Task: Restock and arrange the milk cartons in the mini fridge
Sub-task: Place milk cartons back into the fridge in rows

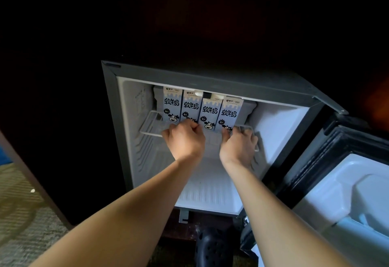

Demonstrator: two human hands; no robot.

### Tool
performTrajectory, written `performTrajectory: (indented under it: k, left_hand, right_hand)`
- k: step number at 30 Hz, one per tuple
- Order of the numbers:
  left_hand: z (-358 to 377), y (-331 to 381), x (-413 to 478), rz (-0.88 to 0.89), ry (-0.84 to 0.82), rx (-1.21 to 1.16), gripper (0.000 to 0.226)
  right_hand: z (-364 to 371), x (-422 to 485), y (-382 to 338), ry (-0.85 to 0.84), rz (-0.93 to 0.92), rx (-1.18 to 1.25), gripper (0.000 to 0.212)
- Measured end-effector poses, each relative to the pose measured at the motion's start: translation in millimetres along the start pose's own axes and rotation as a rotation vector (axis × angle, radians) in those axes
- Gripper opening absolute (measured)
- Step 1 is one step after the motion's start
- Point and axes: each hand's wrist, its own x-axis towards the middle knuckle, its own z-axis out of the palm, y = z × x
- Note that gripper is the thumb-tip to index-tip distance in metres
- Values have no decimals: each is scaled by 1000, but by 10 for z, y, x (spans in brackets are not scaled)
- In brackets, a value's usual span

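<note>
Several light-blue milk cartons with a cartoon cow stand upright side by side on the white wire shelf [147,128] in the upper part of the open mini fridge [280,127]. My left hand [185,141] has its fingers curled round the bottom of the second carton from the left [191,105]. My right hand [239,145] grips the bottom of the rightmost carton [229,111], thumb on its front, fingers at its right side by the shelf's corner. The leftmost carton [172,104] and the third carton [209,112] are untouched.
The fridge door [347,182] hangs open to the right, with white door bins. The fridge floor [210,193] below the shelf is bare. A black perforated shoe [212,247] is in front of the fridge. Patterned carpet [21,214] lies at the left. Dark cabinet surrounds the fridge.
</note>
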Motion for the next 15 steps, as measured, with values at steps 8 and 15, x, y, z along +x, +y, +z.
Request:
performTrajectory:
  k: [8, 15]
  left_hand:
    - [32, 9, 47, 13, 0, 55, 21]
    - [-73, -72, -35, 158, -77, 62, 15]
  right_hand:
    - [26, 34, -41, -17, 21, -57, 47]
    - [-87, -156, 18, 35, -76, -10, 37]
